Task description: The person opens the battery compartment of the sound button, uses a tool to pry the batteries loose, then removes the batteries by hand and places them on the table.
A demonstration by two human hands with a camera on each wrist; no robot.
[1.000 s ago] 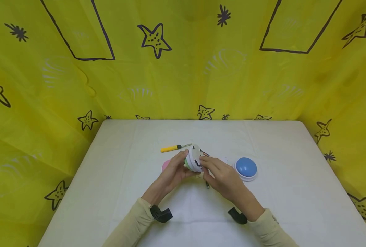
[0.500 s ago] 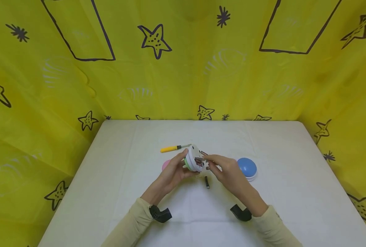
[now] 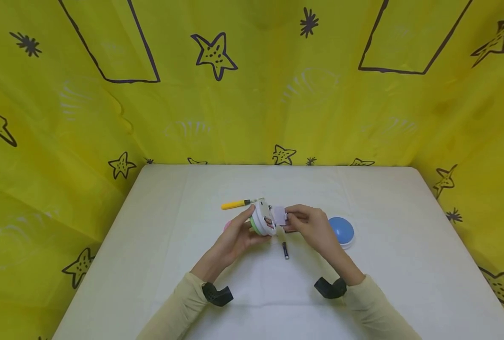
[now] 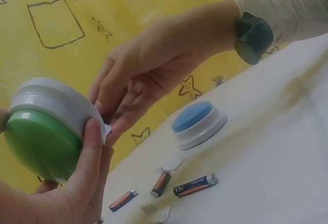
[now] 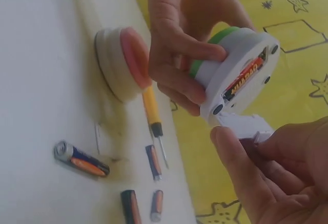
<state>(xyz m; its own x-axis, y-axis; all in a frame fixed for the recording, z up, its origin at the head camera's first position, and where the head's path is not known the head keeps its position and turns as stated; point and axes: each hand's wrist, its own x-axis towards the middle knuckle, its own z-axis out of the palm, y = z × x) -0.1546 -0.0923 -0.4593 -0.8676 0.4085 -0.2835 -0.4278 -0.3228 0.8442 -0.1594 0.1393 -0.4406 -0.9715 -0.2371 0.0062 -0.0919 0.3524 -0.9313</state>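
Note:
My left hand point(image 3: 232, 238) grips a round white push button with a green dome point(image 4: 43, 144), tilted so its base faces right. In the right wrist view the base shows an uncovered battery compartment point(image 5: 246, 78) with a red-and-black battery in it. A small white battery cover point(image 3: 279, 216) is pinched between the thumb and fingers of my right hand point(image 3: 313, 226), right beside the base's rim. Below the hands, a dark battery point(image 3: 285, 251) lies on the table.
A blue-domed button point(image 3: 341, 230) stands on the right. A pink-domed button point(image 5: 136, 57) sits partly behind the left hand. Beyond the hands lies a yellow-handled screwdriver point(image 3: 233, 205). Several loose batteries point(image 4: 195, 185) are scattered on the white table point(image 3: 388, 208), with yellow curtain behind.
My right hand was at the base's underside; it has drawn the battery cover away to the right, exposing the compartment. The left hand keeps its grip, with the button shifted slightly left.

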